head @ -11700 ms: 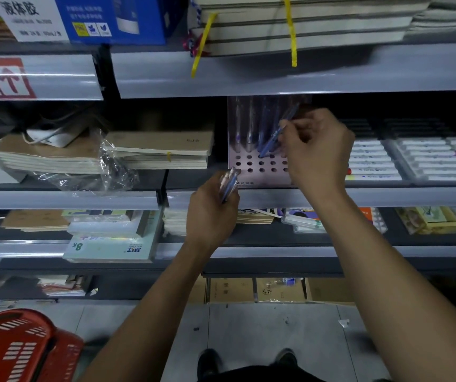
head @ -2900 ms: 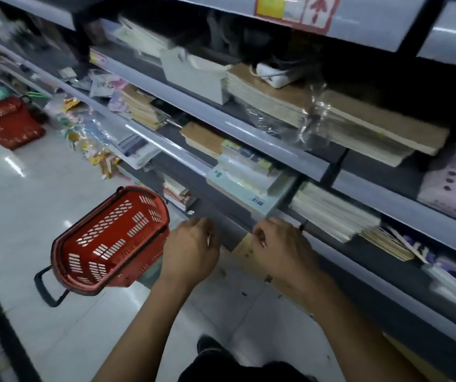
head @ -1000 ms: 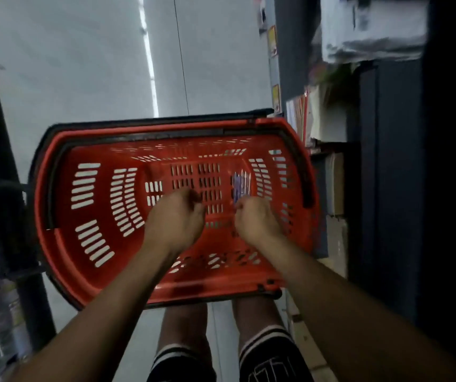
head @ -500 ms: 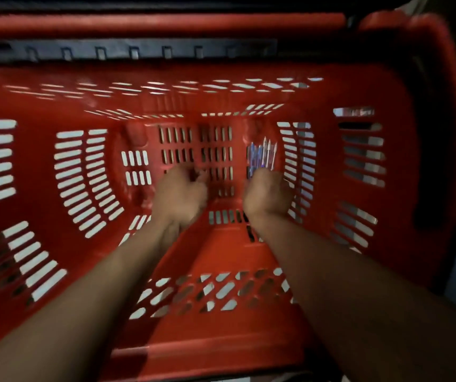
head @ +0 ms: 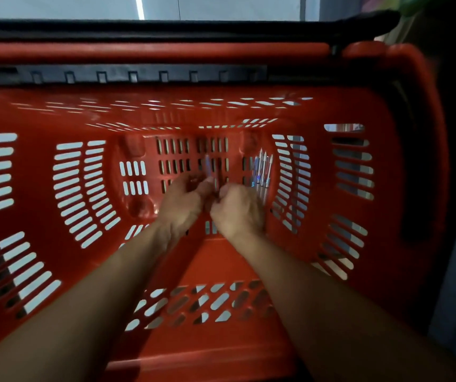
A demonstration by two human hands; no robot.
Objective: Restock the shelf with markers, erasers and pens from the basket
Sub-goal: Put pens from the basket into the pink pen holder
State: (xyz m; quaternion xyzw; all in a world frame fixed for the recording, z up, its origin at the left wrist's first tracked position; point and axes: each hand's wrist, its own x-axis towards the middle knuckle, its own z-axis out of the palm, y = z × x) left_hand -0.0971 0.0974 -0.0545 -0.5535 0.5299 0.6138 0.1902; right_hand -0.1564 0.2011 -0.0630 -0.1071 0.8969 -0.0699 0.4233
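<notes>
Both deep in basket, centre frame: left hand pinching a blurred pen, right hand curled, contents unclear, remaining pens bunched just right, likely gathering a batch

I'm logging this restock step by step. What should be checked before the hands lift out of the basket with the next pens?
1. Both hands inside the basket: ok, left hand and right hand are low over its floor.
2. Left hand holds a pen: ok, a blurred pen sticks up from its fingers.
3. Right hand holds something: cannot tell, its fingers are curled and blurred.
4. Stock left to take: ok, a bundle of pens lies by the right wall.
5. Markers or erasers present: not ok, none visible.
</notes>
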